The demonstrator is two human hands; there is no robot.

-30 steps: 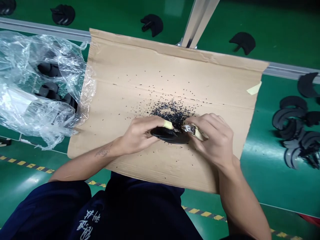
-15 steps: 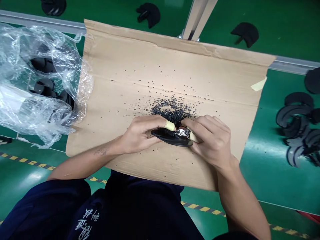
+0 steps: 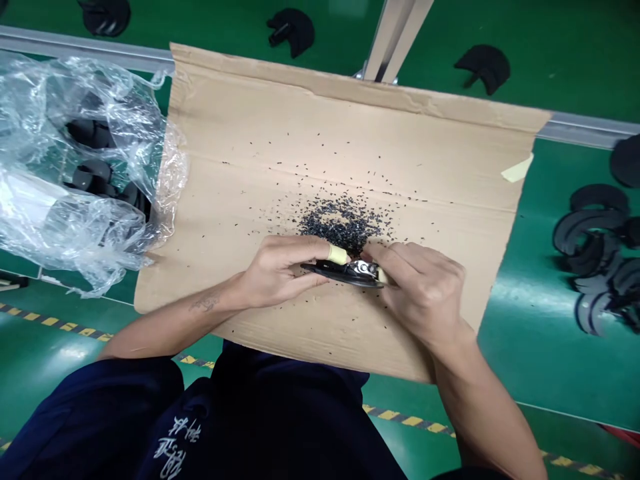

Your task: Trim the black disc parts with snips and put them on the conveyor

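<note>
My left hand (image 3: 280,270), its thumb in a yellow finger cover, pinches a thin black plastic part (image 3: 345,275) by its left side. The part has a rounded edge and is seen nearly edge-on. Wrapped around small metal nippers (image 3: 364,268), my right hand (image 3: 425,287) keeps their head against the part's upper side. The handles are mostly hidden by my fingers, and I cannot tell whether the jaws are closed. Just beyond my hands lies a dense scatter of tiny black bits (image 3: 340,223) on a cardboard sheet (image 3: 430,153).
Clear plastic bags (image 3: 115,227) with black parts (image 3: 90,177) lie at the left. More curved black parts (image 3: 595,220) are piled on the green surface at the right. Single black parts (image 3: 295,32) lie past the metal rail (image 3: 580,130). A pale tape piece (image 3: 517,168) sticks to the cardboard.
The black part has tilted to lie more edge-on. My right hand has rolled slightly with the nippers, and the view has shifted a little. Both grips stay the same.
</note>
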